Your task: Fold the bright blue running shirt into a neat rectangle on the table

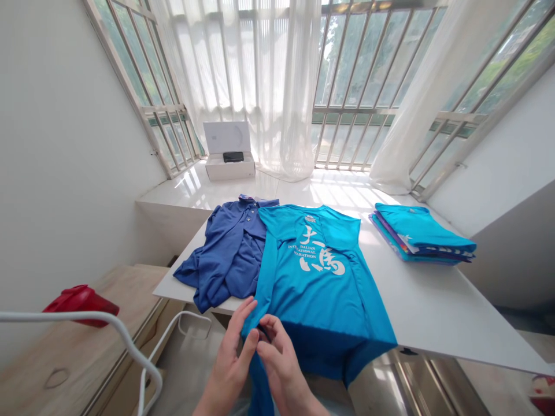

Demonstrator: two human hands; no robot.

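Left hand point(234, 353), parted, and right hand point(280, 359), grip unclear, seemingly adjust the turquoise sleeve point(265, 277), which likely needs straightening next.

Bright daylight from windows point(373, 63); glare on sill point(338, 188); edges stretched

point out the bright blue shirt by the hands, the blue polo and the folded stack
bright blue shirt point(318, 300), head view, on the lower middle of its body
blue polo point(229, 248), head view, on the front, below the buttons
folded stack point(427, 231), head view, on its top layer
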